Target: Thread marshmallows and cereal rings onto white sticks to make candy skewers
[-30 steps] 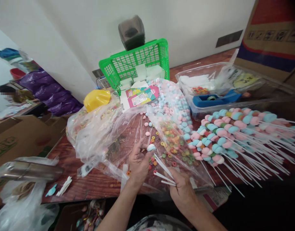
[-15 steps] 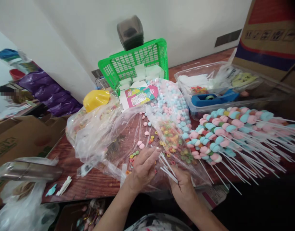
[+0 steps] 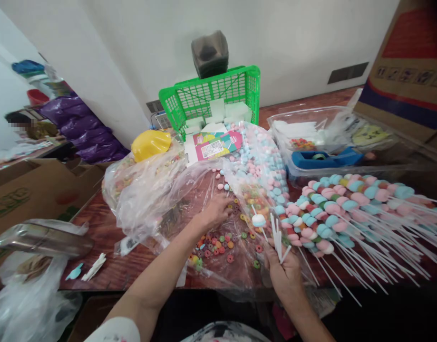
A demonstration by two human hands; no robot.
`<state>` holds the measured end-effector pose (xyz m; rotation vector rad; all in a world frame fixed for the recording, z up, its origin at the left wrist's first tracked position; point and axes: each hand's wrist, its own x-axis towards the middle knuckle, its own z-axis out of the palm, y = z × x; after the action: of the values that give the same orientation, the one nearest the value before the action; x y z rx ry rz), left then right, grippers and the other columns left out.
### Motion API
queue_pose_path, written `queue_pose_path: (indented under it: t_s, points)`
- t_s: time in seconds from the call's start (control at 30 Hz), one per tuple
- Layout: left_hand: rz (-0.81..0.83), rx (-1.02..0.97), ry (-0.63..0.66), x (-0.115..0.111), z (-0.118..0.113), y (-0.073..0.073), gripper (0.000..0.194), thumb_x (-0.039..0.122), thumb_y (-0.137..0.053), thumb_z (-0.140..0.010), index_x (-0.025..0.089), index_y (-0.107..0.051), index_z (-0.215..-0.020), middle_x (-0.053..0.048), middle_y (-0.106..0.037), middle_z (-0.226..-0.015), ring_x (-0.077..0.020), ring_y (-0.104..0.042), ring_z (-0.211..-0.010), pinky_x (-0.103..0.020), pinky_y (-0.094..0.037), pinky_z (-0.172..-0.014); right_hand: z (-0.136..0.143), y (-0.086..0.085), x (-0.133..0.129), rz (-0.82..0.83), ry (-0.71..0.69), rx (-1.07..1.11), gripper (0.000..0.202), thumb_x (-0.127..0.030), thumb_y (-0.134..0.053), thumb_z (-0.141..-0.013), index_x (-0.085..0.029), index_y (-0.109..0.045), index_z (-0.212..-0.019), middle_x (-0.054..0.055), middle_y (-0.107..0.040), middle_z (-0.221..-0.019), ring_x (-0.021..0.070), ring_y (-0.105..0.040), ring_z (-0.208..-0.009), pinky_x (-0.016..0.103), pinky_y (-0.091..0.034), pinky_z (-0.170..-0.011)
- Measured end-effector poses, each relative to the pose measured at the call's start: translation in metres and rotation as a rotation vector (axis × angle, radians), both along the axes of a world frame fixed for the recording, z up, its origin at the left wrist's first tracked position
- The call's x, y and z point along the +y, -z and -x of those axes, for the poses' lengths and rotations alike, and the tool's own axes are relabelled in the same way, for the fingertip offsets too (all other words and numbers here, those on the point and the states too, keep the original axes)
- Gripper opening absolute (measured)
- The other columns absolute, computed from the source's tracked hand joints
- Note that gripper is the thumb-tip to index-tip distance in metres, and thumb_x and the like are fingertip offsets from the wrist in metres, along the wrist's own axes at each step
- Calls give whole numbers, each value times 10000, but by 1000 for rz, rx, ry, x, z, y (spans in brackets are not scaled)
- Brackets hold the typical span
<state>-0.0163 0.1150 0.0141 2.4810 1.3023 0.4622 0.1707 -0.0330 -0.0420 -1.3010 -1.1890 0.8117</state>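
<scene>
My right hand (image 3: 285, 268) is closed around several white lollipop sticks (image 3: 276, 232). One of these sticks carries a white and pale blue marshmallow (image 3: 258, 220) near its top. My left hand (image 3: 218, 211) reaches forward over the plastic sheet, fingers stretched out and a little apart, just above some cereal rings (image 3: 236, 207). I see nothing held in it. Nearer to me lies a loose pile of coloured cereal rings (image 3: 216, 247). Pink and blue marshmallows (image 3: 223, 186) lie beyond the left fingertips.
Finished marshmallow skewers (image 3: 332, 204) are heaped on the right. Behind them stands a clear tray (image 3: 293, 178) with a blue tape dispenser (image 3: 325, 158). A green basket (image 3: 256, 95) is at the back, a steel flask (image 3: 43, 240) at left. A person (image 3: 25, 126) sits far left.
My left hand has moved away from the sticks, forward to the cereal rings. My right hand has shifted slightly right; a marshmallow now shows clearly on one stick.
</scene>
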Motion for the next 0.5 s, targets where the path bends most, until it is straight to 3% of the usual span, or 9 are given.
queue_pose_path:
  t_s: [0.1, 0.27, 0.5]
  points:
    - [47, 35, 7, 10, -2, 10, 132, 112, -609, -707, 154, -722, -762, -90, -655, -862, -225, -584, -856, -354, -470, -819, -1, 1, 0, 10, -30, -11, 321, -416, -522, -887, -156, -699, -950, -20, -525, -499, 141, -484, -456, 240, -417, -444]
    - [93, -18, -48, 9, -2, 17, 187, 55, -566, -651, 132, -713, -735, -57, -673, -768, -197, -590, -767, -301, -457, -736, -6, 3, -2, 21, -46, -57, 297, -392, -514, -899, -165, -685, -986, -16, -543, -537, 136, -482, -467, 231, -396, -434]
    - [156, -103, -56, 14, -7, 20, 182, 123, -591, -722, 122, -743, -823, -27, -703, -742, -143, -610, -660, -235, -462, -627, -11, 0, -5, 16, -81, -94, 246, -340, -498, -894, -180, -642, -777, 2, -577, -598, 134, -515, -514, 225, -408, -461]
